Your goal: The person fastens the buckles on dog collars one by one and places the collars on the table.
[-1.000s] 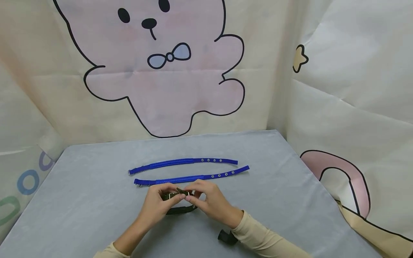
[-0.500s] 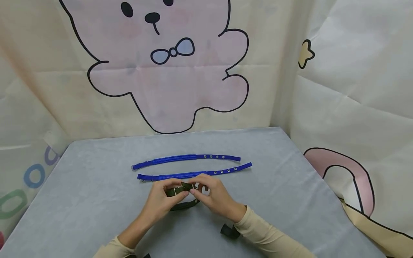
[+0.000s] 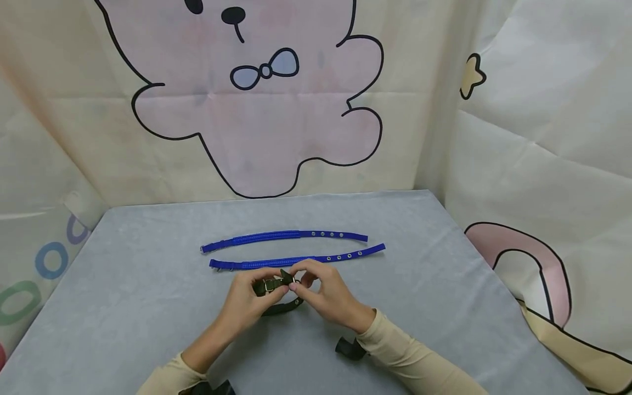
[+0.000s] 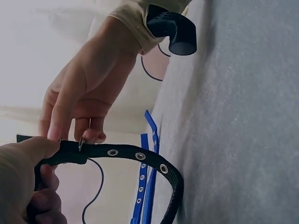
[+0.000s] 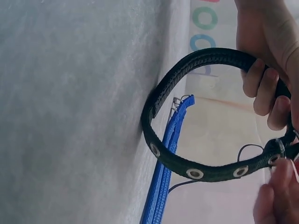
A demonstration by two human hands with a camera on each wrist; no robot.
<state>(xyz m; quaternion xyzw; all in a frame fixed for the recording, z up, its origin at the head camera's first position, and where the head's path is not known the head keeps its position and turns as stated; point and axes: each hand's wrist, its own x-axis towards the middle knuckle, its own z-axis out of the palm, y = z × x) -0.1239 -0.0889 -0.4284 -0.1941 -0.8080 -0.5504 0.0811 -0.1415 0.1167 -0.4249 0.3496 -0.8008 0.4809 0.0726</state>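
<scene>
While gripping the dark green collar [image 5: 219,174] with the left hand [image 3: 247,296], pinches the same band with the right hand [image 3: 332,299]. Has the collar bent into a loop between both hands, raised over the pale grey table [image 3: 123,274]. Curls the left fingers snugly round the band, with thumb laid on top. Holds the right thumb and fingertips nearly together at a small metal fitting [image 4: 81,143], with little more than strap and metal between them. Cannot tell strap from fitting clearly at that spot, with fingers partly in front. Has a metal buckle [image 3: 269,286] just above the left thumb and a pointed strap tip [image 3: 285,275] sticking up between the hands. Shows silver eyelets [image 5: 195,173] spaced along the band in the right wrist view. Cannot tell contact from a gap between the loop's low side and the table.

Beyond the hands, has a far blue collar [image 3: 274,236] and a near blue collar [image 3: 276,263] laid roughly side by side, both with eyelets toward the right end. Wears beige sleeves [image 3: 400,351], with a black device [image 3: 349,349] at the right cuff. Faces a cream curtain [image 3: 400,148] printed with a pink bear [image 3: 257,126].
</scene>
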